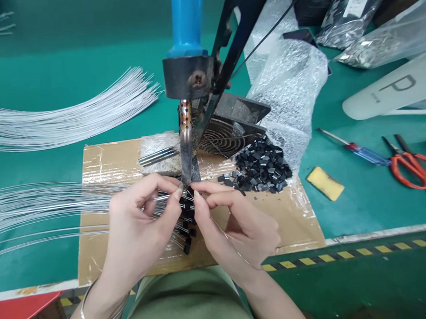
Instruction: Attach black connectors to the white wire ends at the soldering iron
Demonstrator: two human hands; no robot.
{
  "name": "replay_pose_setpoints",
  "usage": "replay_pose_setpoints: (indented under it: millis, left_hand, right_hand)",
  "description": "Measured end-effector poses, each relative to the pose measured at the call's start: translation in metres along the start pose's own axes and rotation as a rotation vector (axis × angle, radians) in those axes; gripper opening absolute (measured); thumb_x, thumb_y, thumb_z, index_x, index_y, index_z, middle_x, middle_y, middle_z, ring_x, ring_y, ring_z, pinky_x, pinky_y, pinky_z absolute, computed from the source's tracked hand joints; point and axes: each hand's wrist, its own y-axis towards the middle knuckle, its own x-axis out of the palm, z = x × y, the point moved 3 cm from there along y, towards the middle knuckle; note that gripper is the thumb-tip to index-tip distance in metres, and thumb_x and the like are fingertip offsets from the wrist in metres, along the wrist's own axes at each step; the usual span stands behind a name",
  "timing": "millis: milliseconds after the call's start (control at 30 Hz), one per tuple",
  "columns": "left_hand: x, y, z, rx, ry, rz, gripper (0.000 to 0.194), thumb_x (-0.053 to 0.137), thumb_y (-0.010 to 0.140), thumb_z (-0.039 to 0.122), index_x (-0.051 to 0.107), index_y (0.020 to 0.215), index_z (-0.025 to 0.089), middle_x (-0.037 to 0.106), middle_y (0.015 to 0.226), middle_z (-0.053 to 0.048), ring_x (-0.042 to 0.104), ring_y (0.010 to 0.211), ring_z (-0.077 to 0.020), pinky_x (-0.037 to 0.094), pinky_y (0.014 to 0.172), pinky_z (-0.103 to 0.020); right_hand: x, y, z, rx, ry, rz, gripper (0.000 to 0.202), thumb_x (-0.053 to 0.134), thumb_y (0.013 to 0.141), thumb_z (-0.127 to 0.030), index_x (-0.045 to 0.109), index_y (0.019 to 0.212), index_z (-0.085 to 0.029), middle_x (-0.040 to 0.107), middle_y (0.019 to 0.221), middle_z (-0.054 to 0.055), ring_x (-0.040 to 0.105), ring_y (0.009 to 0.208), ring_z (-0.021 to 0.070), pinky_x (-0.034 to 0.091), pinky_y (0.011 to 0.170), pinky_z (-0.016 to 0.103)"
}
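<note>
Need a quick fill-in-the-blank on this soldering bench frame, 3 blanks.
1. Both hands, left hand and right hand, meet under the tip of the ____ iron.
2. The pile of small black components lies on the ____ sheet.
3. The scissors have ____ handles.

Missing: soldering; cardboard; orange

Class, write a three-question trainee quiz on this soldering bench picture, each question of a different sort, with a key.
1. True or false: the red-handled scissors lie to the right of the yellow sponge block.
2. What sits just right of the soldering iron tip? A) pile of small black components B) a red cup C) a hammer
3. Fill in: both the left hand and the right hand pinch thin silver ____ under the tip.

Key: 1 true; 2 A; 3 wires.
</note>
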Motion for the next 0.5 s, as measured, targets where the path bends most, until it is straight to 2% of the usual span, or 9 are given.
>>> replay_pose_setpoints:
  millis: [500]
  left_hand:
    - [-0.0022,-0.0016,0.0023,0.026,0.027,-0.003,0.015,0.072,0.089,0.012,0.073,0.081,0.024,0.078,0.088,0.003,0.064,0.071,-0.0122,0.033,0.05,-0.026]
  right_hand:
    - [-0.0001,0.0003,0.0003,-0.048,0.013,0.005,0.02,0.074,0.091,-0.005,0.068,0.089,-0.024,0.086,0.099,0.004,0.083,0.084,0.0178,0.069,0.08,0.028]
